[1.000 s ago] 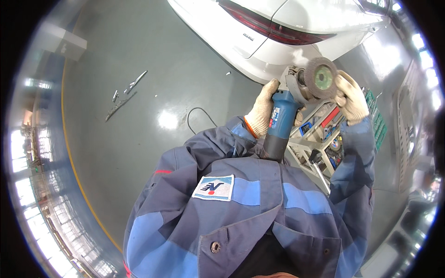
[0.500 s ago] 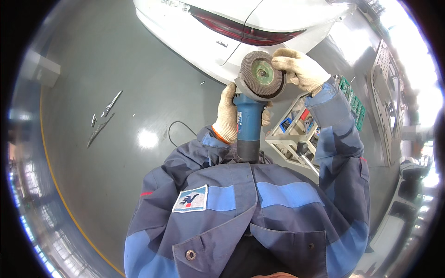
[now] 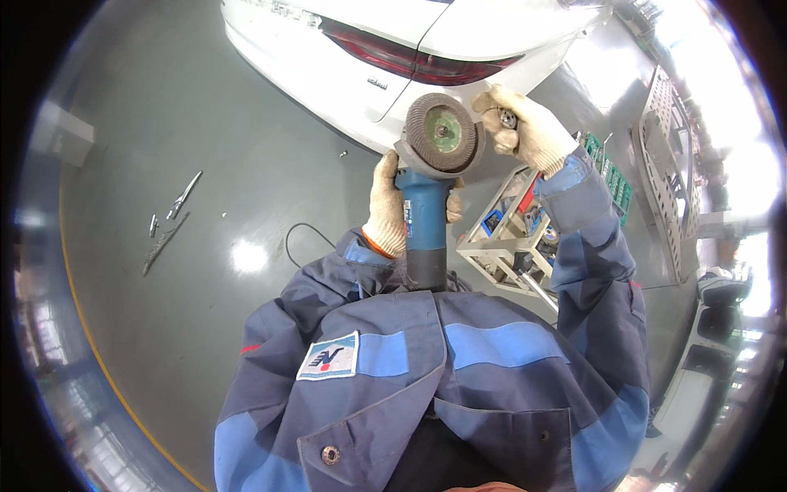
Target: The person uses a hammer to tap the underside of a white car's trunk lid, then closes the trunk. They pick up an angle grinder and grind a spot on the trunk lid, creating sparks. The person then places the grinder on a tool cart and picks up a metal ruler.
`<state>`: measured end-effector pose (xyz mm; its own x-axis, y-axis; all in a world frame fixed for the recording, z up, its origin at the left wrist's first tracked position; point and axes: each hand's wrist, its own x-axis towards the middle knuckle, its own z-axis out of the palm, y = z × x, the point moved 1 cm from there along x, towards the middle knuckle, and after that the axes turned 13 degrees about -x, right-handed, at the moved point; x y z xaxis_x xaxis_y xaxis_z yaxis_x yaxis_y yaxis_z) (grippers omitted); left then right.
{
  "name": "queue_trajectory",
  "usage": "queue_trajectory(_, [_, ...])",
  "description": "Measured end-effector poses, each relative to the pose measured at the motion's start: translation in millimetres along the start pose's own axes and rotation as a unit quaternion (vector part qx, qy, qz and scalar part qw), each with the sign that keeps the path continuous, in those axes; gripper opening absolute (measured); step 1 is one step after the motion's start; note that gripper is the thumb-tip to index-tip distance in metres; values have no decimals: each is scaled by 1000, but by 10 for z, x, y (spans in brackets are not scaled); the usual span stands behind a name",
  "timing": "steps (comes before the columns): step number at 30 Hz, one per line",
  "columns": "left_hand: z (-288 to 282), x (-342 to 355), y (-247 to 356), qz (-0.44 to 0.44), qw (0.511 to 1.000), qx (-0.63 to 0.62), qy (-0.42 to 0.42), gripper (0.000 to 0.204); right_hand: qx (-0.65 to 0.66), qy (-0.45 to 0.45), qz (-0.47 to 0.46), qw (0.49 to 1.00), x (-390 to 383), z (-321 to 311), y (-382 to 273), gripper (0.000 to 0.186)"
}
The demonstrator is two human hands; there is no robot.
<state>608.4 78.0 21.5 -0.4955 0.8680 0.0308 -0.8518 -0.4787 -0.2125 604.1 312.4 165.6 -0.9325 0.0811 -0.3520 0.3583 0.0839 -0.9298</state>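
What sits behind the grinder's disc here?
Behind the flap disc lies the white car's rear bumper and grey floor. The disc covers the bumper patch directly behind it.

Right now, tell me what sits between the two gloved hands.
In the head view, the angle grinder's flap disc sits between the left hand on the blue body and the right hand.

Blue angle grinder (image 3: 426, 217), cream gloves (image 3: 385, 209), white car (image 3: 393, 41), grey floor (image 3: 205, 148)

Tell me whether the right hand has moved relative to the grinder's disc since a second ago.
Yes. The right hand was at the right rim of the flap disc, low beside it; it now sits higher, fingers pinching a small metal part beside the disc.
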Motion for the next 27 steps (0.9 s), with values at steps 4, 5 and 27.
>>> queue_trajectory(4, [7, -3, -29, 37, 997, 12, 72, 103, 130, -97, -48, 986, -127, -134, 124, 54])
queue_trajectory(5, [9, -2, -35, 44, 996, 13, 79, 103, 122, -131, -54, 982, -116, -169, 125, 63])
queue_trajectory(27, [-51, -30, -89, 46, 999, 24, -9, 96, -551, 122, -503, 654, -316, 567, -173, 40])
